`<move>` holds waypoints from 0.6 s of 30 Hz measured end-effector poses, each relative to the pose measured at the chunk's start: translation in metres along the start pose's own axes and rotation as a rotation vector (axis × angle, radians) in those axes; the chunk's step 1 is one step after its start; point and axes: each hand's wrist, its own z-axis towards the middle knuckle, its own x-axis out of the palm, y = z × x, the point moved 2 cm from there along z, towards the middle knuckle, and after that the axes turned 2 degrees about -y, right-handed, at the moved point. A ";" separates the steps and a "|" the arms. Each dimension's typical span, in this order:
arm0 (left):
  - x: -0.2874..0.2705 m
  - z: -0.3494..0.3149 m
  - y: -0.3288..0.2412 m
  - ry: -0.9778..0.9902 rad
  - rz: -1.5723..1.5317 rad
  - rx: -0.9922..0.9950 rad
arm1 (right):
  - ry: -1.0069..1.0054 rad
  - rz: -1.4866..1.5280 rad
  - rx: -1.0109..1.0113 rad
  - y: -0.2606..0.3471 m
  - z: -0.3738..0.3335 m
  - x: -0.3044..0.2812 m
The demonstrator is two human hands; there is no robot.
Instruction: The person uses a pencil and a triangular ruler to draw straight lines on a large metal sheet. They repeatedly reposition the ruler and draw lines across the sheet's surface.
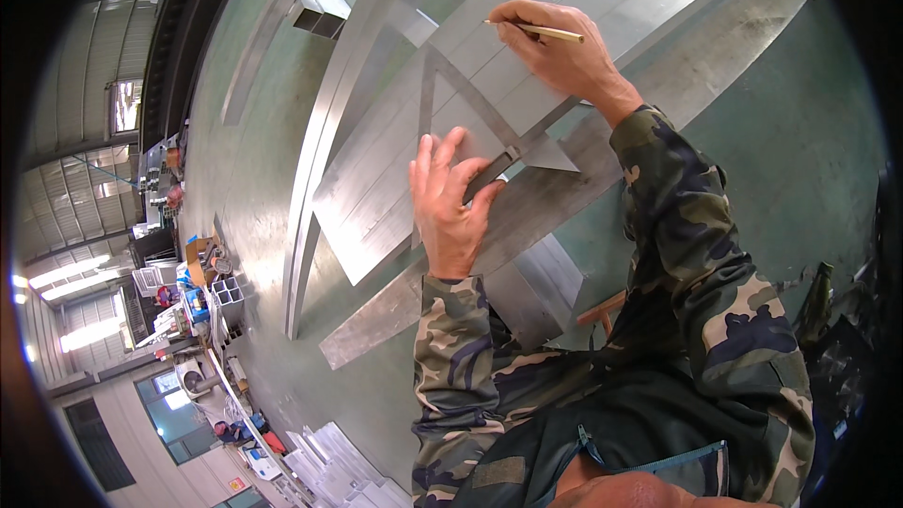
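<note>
My left hand (450, 202) has its thumb and index finger around the thick dark edge of a metal triangle square (475, 102); the other fingers are raised and slightly blurred. The square's open triangular frame lies over long silver metal profiles (376, 198), set side by side on a slant. To the right and farther off, my right hand (560, 52) pinches a slim, light-coloured pencil (555, 34) above the same profiles. Its tip points left. A small triangular metal piece (552, 152) shows beside the square's thick edge.
A long flat metal beam (376, 320) runs under the profiles, nearer me. Another long rail (310, 169) stands at the left. Below my hands is a box-like metal section (541, 287). Stacked light strips (334, 466) and a cluttered bench (226, 301) are at far left.
</note>
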 end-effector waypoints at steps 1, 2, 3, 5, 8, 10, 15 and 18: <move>-0.001 0.000 0.000 0.003 0.002 0.001 | -0.003 0.000 0.004 0.000 0.000 0.000; -0.002 0.001 0.001 0.006 0.004 0.001 | -0.005 0.001 -0.002 0.000 0.000 0.000; -0.002 0.002 0.002 0.009 0.004 0.003 | -0.009 0.000 -0.007 0.000 0.000 0.000; -0.003 0.002 0.000 0.011 0.009 -0.001 | -0.015 -0.006 -0.019 0.001 0.000 0.000; -0.001 0.002 0.001 0.020 0.010 -0.009 | -0.016 -0.019 -0.021 -0.003 0.000 0.001; -0.002 0.002 0.000 0.019 0.010 -0.008 | -0.016 -0.019 -0.019 -0.002 0.000 0.001; -0.001 0.002 0.000 0.023 0.009 -0.016 | -0.017 -0.013 -0.020 -0.001 -0.001 0.000; -0.001 0.002 0.001 0.030 0.012 -0.004 | -0.020 -0.011 -0.019 -0.002 -0.001 0.001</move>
